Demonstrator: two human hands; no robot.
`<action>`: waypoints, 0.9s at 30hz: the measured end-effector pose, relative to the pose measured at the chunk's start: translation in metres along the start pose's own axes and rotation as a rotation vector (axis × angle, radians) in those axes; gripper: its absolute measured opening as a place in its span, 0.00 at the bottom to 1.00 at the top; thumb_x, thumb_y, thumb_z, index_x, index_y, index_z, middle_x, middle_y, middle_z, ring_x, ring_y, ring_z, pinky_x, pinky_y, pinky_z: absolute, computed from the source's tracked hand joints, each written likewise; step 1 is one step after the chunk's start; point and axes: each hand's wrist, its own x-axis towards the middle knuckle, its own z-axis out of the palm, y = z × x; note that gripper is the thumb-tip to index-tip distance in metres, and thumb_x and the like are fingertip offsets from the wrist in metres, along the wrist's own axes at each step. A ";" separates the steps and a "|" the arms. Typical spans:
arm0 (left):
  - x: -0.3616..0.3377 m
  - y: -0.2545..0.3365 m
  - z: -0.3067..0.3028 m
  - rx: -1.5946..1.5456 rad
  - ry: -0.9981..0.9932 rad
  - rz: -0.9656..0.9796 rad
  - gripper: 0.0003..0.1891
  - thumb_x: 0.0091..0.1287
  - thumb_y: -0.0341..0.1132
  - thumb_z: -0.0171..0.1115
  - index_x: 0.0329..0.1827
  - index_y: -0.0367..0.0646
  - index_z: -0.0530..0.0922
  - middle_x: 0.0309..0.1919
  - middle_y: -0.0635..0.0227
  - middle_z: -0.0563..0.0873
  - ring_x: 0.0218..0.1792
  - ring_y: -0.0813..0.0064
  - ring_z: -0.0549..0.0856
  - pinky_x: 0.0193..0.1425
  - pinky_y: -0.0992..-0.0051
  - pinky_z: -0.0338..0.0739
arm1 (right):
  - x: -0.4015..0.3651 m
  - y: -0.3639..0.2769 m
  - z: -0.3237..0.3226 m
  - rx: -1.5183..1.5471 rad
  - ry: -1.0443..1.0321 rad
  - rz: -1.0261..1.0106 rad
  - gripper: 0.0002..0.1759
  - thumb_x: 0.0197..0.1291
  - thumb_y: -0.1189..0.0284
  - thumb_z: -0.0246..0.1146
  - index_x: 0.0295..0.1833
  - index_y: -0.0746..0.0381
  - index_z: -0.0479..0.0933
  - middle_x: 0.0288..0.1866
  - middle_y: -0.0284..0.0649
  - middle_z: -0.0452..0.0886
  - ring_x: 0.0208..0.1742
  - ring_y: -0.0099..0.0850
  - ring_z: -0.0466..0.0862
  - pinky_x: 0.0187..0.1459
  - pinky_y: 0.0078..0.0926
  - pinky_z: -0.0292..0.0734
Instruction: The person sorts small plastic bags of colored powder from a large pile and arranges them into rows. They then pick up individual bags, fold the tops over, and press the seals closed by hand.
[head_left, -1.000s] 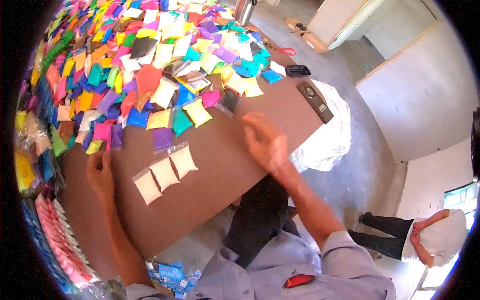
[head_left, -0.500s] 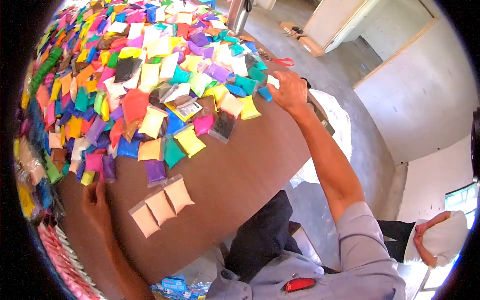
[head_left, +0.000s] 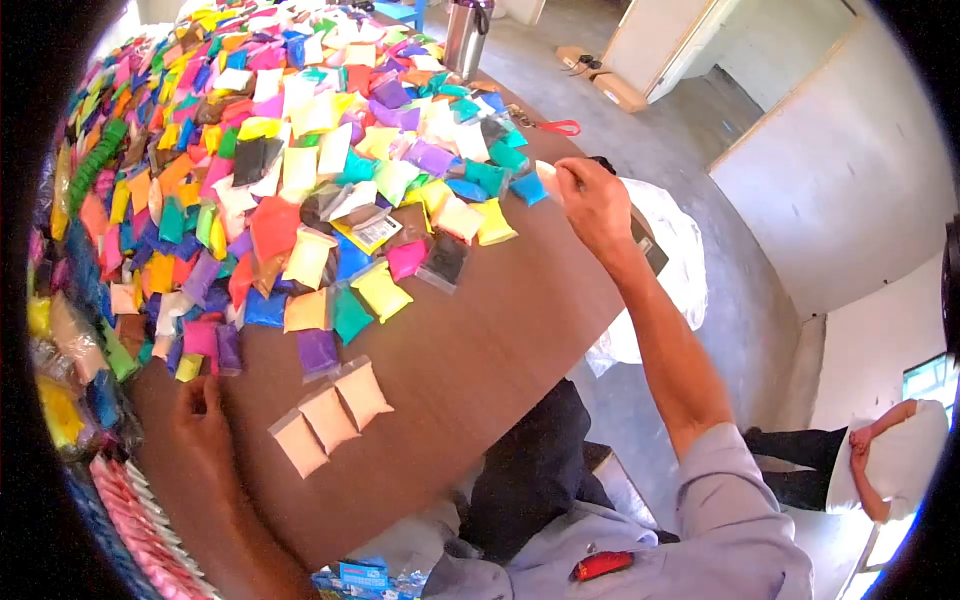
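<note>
My right hand (head_left: 597,208) is raised over the table's right edge. Its thumb and fingers pinch a small pale packet (head_left: 547,179), partly hidden by the hand. Low on the left, my left hand (head_left: 204,416) rests near the tabletop, its fingers loosely curled and nothing visible in them. A small yellow packet (head_left: 188,368) lies just beyond its fingertips. To its right, a row of 3 peach packets with clear edges (head_left: 328,419) lies on the brown table (head_left: 470,350). Beyond them spreads a large heap of colourful packets (head_left: 300,170).
A steel flask (head_left: 466,38) stands at the far edge, with a red strap (head_left: 558,127) nearby. White plastic (head_left: 668,240) hangs beyond the right edge. Pink-and-white wrapped items (head_left: 140,520) line the left. Another person (head_left: 880,460) stands at the right with hands joined.
My right hand has drawn slightly back towards me and to the right, with the pale packet still pinched. My left hand has shifted slightly. The view has tilted a little.
</note>
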 end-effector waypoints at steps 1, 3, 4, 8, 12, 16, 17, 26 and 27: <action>0.000 -0.003 0.000 0.000 0.002 0.012 0.08 0.77 0.33 0.66 0.44 0.36 0.85 0.32 0.73 0.86 0.35 0.81 0.82 0.41 0.76 0.78 | -0.009 -0.007 -0.010 0.134 0.078 0.037 0.09 0.72 0.69 0.64 0.47 0.63 0.86 0.38 0.43 0.89 0.35 0.32 0.88 0.38 0.30 0.82; 0.001 -0.007 0.002 0.100 0.065 0.167 0.08 0.76 0.34 0.67 0.44 0.37 0.85 0.32 0.68 0.87 0.33 0.78 0.85 0.38 0.73 0.79 | -0.032 -0.026 -0.040 0.361 0.026 0.273 0.10 0.73 0.69 0.63 0.49 0.65 0.85 0.38 0.40 0.88 0.37 0.30 0.88 0.40 0.30 0.83; -0.001 -0.004 0.004 0.104 0.065 0.191 0.08 0.76 0.34 0.67 0.44 0.37 0.85 0.32 0.68 0.87 0.33 0.78 0.85 0.38 0.73 0.79 | -0.045 -0.036 -0.054 0.591 -0.035 0.498 0.12 0.74 0.68 0.62 0.51 0.66 0.85 0.38 0.38 0.88 0.38 0.29 0.88 0.42 0.29 0.84; -0.006 0.005 0.005 0.292 0.213 0.261 0.08 0.74 0.34 0.68 0.45 0.37 0.85 0.32 0.56 0.89 0.31 0.65 0.89 0.38 0.66 0.82 | -0.104 -0.057 -0.066 1.026 0.088 0.907 0.14 0.77 0.67 0.61 0.52 0.68 0.83 0.40 0.38 0.86 0.36 0.26 0.86 0.37 0.28 0.85; -0.016 0.020 0.000 0.380 0.220 0.388 0.09 0.73 0.34 0.68 0.45 0.36 0.85 0.33 0.53 0.89 0.34 0.58 0.90 0.40 0.62 0.82 | -0.155 -0.084 -0.082 1.233 0.140 1.077 0.16 0.79 0.64 0.58 0.55 0.65 0.81 0.45 0.37 0.87 0.40 0.26 0.87 0.41 0.25 0.83; -0.037 0.043 -0.011 0.438 0.112 0.327 0.11 0.72 0.37 0.68 0.44 0.36 0.85 0.33 0.51 0.90 0.35 0.54 0.90 0.41 0.60 0.83 | -0.189 -0.088 -0.087 1.350 0.124 1.111 0.14 0.80 0.63 0.58 0.53 0.62 0.80 0.45 0.36 0.87 0.42 0.27 0.88 0.43 0.25 0.84; -0.044 0.046 -0.017 0.477 0.071 0.298 0.11 0.72 0.37 0.68 0.43 0.36 0.85 0.32 0.52 0.89 0.34 0.54 0.90 0.41 0.59 0.83 | -0.194 -0.090 -0.090 1.401 0.149 1.129 0.13 0.79 0.64 0.59 0.53 0.64 0.81 0.44 0.36 0.85 0.39 0.27 0.87 0.40 0.27 0.84; -0.094 0.088 -0.049 0.651 0.091 0.551 0.09 0.71 0.35 0.67 0.40 0.38 0.85 0.37 0.54 0.89 0.37 0.53 0.89 0.41 0.61 0.83 | -0.219 -0.102 -0.105 1.569 0.111 1.195 0.14 0.80 0.65 0.58 0.56 0.65 0.80 0.46 0.35 0.84 0.42 0.26 0.86 0.48 0.30 0.86; -0.104 0.103 -0.045 0.584 0.134 0.634 0.09 0.71 0.35 0.67 0.42 0.37 0.86 0.39 0.54 0.89 0.38 0.54 0.89 0.41 0.62 0.83 | -0.223 -0.106 -0.106 1.587 0.102 1.209 0.14 0.80 0.65 0.58 0.57 0.65 0.79 0.47 0.35 0.83 0.44 0.26 0.86 0.49 0.29 0.86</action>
